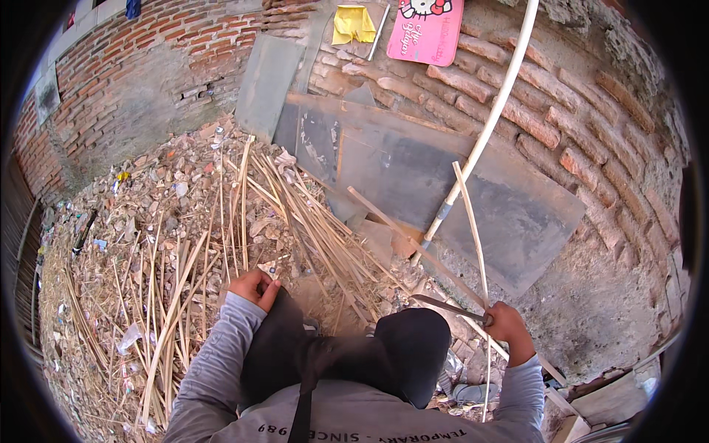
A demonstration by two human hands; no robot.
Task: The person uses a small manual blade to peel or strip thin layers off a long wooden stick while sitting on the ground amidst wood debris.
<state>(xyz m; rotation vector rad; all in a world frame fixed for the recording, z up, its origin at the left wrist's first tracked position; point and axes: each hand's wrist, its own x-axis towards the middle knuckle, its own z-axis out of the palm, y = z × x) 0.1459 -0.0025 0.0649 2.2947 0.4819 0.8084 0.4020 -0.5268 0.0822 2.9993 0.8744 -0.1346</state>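
Observation:
My right hand (pixel 509 325) is closed round the handle of a long knife (pixel 448 307), whose dark blade points left toward my right knee. A pale bamboo strip (pixel 473 221) rises just beside that hand, and its thin lower end hangs below. Whether the fingers also grip the strip cannot be told. A second, browner strip (pixel 413 242) slants behind the knife. My left hand (pixel 255 289) is curled in a loose fist by my left knee, with nothing seen sticking out of it. A spread of split bamboo strips (pixel 310 221) lies ahead, between the hands.
More bamboo strips (pixel 173 317) lie on rubble to the left. Dark sheet panels (pixel 495 214) lean on a brick wall (pixel 546 125) at the right. A white pipe (pixel 491 122) slants across them. A pink board (pixel 426 33) and yellow cloth (pixel 353 26) are at the top.

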